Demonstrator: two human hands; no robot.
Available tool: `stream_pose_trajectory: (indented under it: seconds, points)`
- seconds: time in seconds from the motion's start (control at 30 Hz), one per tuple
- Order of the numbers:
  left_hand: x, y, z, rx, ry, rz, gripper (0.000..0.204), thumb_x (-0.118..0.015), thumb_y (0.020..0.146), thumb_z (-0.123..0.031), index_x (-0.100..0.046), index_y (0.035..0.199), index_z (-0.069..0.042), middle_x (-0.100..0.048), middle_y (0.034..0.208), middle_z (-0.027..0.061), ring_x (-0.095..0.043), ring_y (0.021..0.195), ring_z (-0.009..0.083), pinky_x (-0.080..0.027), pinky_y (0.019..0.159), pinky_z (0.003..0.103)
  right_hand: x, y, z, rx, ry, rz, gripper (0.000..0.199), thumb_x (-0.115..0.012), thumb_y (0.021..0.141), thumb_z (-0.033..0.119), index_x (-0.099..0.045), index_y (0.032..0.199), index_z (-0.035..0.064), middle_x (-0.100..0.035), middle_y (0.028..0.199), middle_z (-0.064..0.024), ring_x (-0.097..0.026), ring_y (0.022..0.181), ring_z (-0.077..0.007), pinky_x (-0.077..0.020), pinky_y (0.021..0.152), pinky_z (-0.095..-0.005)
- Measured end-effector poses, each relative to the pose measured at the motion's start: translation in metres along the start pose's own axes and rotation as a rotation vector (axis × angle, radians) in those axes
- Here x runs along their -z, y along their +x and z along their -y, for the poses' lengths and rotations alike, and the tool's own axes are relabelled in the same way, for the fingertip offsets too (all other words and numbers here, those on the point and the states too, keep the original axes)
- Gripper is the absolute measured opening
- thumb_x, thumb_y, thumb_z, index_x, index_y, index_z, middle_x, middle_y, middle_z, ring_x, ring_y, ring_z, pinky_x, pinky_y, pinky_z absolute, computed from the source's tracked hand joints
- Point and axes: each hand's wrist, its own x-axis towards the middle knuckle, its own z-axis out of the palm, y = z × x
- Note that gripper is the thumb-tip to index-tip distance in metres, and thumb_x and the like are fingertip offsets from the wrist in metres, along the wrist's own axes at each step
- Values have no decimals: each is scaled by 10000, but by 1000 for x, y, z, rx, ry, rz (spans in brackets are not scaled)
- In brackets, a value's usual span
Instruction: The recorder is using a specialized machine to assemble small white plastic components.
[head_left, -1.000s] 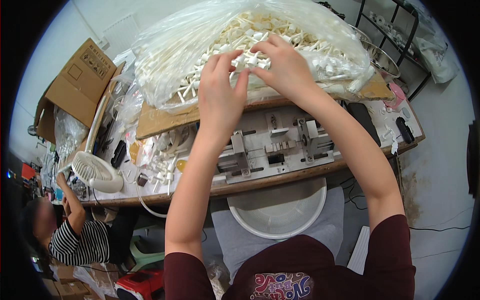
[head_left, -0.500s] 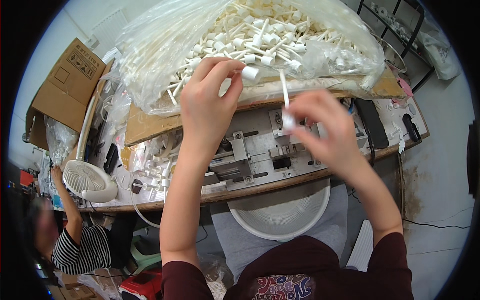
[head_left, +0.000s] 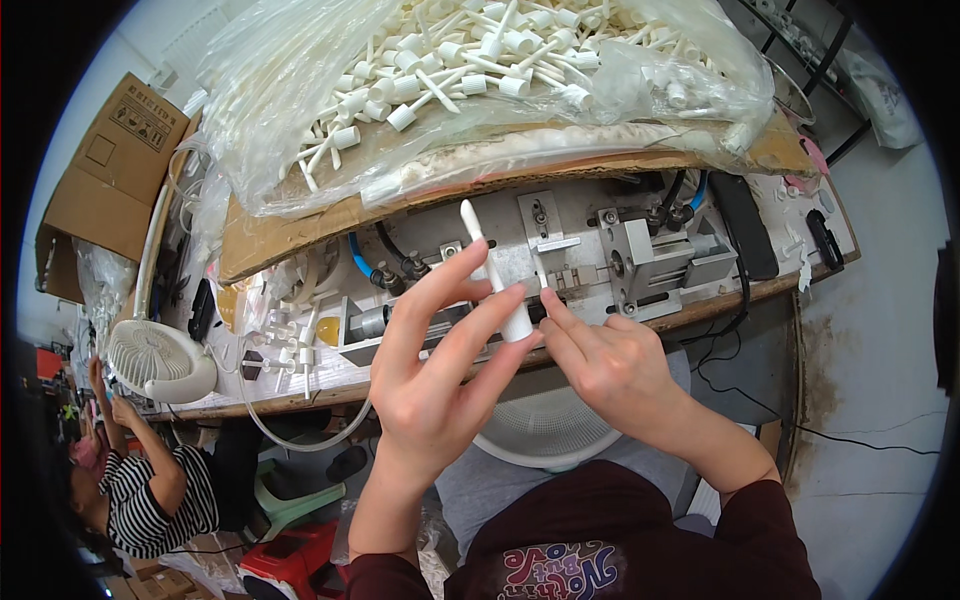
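Between the thumb and fingers of my left hand (head_left: 430, 390) is a white stemmed cap (head_left: 516, 322), its long pointed stem tilted up and to the left. My right hand (head_left: 620, 365) is close beside it, fingertips pinched together and almost meeting the left fingertips. A slim white piece (head_left: 543, 272) shows just above the right fingertips; whatever they grip is mostly hidden. Behind both hands stands a metal clamping fixture (head_left: 640, 255) on the bench. A large heap of similar white stemmed caps (head_left: 480, 60) lies in clear plastic at the back.
A white mesh basket (head_left: 545, 462) rests on my lap under the bench edge. The heap sits on a cardboard sheet (head_left: 290, 235). At the left are a white fan (head_left: 160, 360), a cardboard box (head_left: 120, 180) and a seated co-worker (head_left: 165, 500). A black case (head_left: 745, 230) lies right.
Both hands have come down toward me and closer together. The left hand's cap now shows its stem pointing up. The view has shifted, uncovering more of the fixture.
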Motion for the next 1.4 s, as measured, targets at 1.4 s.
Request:
stream_pose_trajectory:
  seconds: [1.4]
  points:
    - [-54, -32, -10, 56, 298, 280, 307, -811, 735, -138, -746, 1028, -76, -716, 1196, 58, -602, 554, 179, -493, 552, 274, 11, 152, -129, -177, 409, 77, 189, -713, 810, 158, -707, 944, 26, -648, 839, -89, -618, 715, -201, -497, 669, -330]
